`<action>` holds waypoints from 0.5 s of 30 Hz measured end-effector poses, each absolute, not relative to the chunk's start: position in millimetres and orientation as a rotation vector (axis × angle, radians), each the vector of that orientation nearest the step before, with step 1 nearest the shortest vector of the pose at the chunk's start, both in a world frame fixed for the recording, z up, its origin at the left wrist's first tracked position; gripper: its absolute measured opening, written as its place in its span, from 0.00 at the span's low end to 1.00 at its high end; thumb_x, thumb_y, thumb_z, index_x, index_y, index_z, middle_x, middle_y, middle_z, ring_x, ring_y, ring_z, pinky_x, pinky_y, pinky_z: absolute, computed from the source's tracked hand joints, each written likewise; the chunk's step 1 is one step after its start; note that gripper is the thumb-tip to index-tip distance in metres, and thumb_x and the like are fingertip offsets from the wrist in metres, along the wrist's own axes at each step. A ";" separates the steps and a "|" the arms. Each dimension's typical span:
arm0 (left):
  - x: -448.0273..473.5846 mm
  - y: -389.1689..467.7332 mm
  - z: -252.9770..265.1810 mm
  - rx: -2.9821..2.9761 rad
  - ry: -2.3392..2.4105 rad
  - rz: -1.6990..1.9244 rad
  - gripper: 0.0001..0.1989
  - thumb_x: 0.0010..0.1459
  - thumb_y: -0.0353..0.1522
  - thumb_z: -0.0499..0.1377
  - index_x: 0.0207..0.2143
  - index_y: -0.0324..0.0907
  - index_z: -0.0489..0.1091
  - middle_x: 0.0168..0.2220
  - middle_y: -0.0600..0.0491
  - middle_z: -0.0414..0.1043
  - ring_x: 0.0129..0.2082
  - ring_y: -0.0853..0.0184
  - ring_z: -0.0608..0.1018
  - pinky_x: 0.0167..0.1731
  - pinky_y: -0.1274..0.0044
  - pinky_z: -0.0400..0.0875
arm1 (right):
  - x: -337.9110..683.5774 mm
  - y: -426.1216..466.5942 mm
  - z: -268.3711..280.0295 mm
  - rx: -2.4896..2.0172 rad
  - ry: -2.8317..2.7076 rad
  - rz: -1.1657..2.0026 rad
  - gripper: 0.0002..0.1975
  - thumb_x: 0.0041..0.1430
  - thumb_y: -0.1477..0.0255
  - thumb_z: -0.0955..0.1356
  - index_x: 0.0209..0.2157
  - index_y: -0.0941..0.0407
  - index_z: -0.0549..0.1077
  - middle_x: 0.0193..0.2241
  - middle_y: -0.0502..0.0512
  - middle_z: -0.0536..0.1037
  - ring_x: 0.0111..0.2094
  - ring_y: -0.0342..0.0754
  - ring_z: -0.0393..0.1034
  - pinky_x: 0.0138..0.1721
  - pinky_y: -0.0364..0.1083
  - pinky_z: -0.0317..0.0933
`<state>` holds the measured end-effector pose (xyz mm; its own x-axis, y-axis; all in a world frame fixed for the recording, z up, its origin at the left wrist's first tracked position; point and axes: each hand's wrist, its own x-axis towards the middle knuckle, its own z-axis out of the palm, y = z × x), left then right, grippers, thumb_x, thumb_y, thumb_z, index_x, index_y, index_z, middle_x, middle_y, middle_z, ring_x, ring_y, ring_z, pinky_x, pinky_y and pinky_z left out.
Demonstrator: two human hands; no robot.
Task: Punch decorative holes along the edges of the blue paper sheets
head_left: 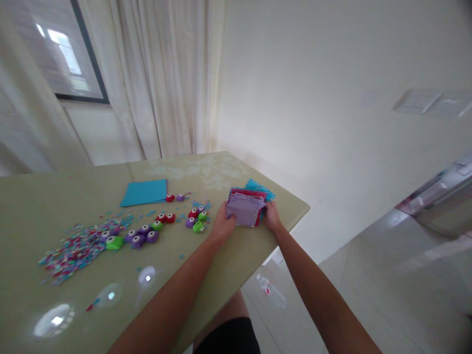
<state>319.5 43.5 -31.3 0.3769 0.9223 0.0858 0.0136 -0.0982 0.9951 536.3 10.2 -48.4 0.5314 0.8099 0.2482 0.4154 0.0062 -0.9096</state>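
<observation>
Near the table's right corner, my left hand (224, 223) and my right hand (272, 216) grip a stack of punched paper cards (245, 209) from both sides. The stack's top sheet is purple, with red and blue sheets showing behind it and small holes along the edges. A blue punched card (260, 188) sticks out at the back, close to my right hand. My left thumb lies over the front of the stack; the fingers behind it are hidden. To the left of my hands sit several small craft punches (197, 216) in red, green and purple.
More craft punches (142, 235) stand further left beside a heap of coloured paper bits (79, 250). Plain blue sheets (145, 192) lie toward the back of the table (206, 290). A plastic bottle (272, 291) rests on the floor. A wall and curtains (165, 73) border the table.
</observation>
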 end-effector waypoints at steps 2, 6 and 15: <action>319.1 42.4 -33.6 1.463 0.858 0.984 0.18 0.68 0.35 0.65 0.58 0.42 0.72 0.58 0.45 0.75 0.54 0.56 0.80 0.54 0.59 0.77 | 535.2 10.9 -48.2 -1.561 -1.021 0.437 0.17 0.59 0.60 0.64 0.39 0.54 0.79 0.37 0.56 0.86 0.43 0.58 0.80 0.49 0.53 0.72; 317.0 38.8 -38.7 1.480 0.824 1.031 0.21 0.61 0.22 0.61 0.56 0.42 0.71 0.55 0.45 0.78 0.58 0.59 0.78 0.63 0.65 0.70 | 532.9 8.9 -48.1 -1.497 -1.008 0.475 0.16 0.57 0.57 0.67 0.36 0.52 0.81 0.37 0.57 0.86 0.44 0.58 0.80 0.50 0.54 0.71; 309.1 32.2 -40.9 1.561 0.842 1.106 0.20 0.60 0.24 0.59 0.54 0.43 0.70 0.55 0.45 0.77 0.59 0.56 0.77 0.65 0.64 0.66 | 524.9 2.1 -37.4 -1.459 -1.056 0.559 0.20 0.59 0.54 0.67 0.37 0.53 0.83 0.39 0.57 0.87 0.49 0.61 0.79 0.54 0.55 0.70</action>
